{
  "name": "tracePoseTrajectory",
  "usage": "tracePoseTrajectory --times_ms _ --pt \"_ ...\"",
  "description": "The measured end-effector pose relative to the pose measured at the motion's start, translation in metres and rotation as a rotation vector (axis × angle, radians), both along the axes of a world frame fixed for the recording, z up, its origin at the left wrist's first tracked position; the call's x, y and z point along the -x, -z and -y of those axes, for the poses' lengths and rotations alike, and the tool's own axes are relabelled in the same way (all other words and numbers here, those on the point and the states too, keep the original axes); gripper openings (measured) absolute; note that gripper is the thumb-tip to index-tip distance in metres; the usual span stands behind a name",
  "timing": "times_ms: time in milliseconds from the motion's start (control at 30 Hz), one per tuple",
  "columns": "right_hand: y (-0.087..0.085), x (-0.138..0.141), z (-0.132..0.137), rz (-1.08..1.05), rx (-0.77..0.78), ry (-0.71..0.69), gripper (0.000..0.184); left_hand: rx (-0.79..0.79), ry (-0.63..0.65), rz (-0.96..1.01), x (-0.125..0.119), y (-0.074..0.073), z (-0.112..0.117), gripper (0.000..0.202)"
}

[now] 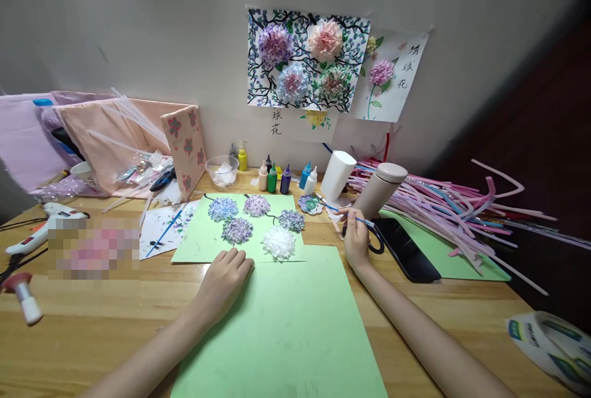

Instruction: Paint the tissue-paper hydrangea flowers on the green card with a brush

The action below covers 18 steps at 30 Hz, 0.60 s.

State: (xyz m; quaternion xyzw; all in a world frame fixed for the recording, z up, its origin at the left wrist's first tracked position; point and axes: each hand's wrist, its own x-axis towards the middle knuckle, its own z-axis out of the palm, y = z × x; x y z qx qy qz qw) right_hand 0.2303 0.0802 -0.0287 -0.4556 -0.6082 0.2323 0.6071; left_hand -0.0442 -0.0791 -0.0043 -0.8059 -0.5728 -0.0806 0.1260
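My right hand (pixel 357 241) pinches a blue paintbrush (pixel 336 207), its tip reaching to a small flower-shaped paint palette (pixel 310 204) with blue and green paint. Black-handled scissors (pixel 377 239) lie right beside that hand. My left hand (pixel 231 273) rests palm down, fingers slightly bent, at the lower edge of a green sheet (pixel 194 244). On this sheet are several fluffy flowers in blue, pink and purple, and a white flower (pixel 279 243) at the lower right. A second green sheet (pixel 286 330) lies in front, partly under my left forearm.
Paint bottles (pixel 285 180), a clear bowl (pixel 222 170), a white cup (pixel 338 175) and a tumbler (pixel 381 191) line the back. Rightward lie a phone (pixel 406 250) and pipe cleaners (pixel 443 207). A glue gun (pixel 46 225) and another brush (pixel 167 230) are leftward. Flower artwork (pixel 308 59) hangs on the wall.
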Motion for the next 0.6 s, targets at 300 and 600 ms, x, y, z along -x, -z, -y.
tracePoseTrajectory --times_ms 300,600 --pt "0.005 0.001 -0.004 0.176 0.030 -0.038 0.024 0.031 0.111 0.245 0.005 0.004 -0.002 0.027" --pt "0.000 0.002 -0.001 0.261 0.002 -0.036 0.027 0.127 0.192 0.351 0.009 0.012 -0.006 0.038"
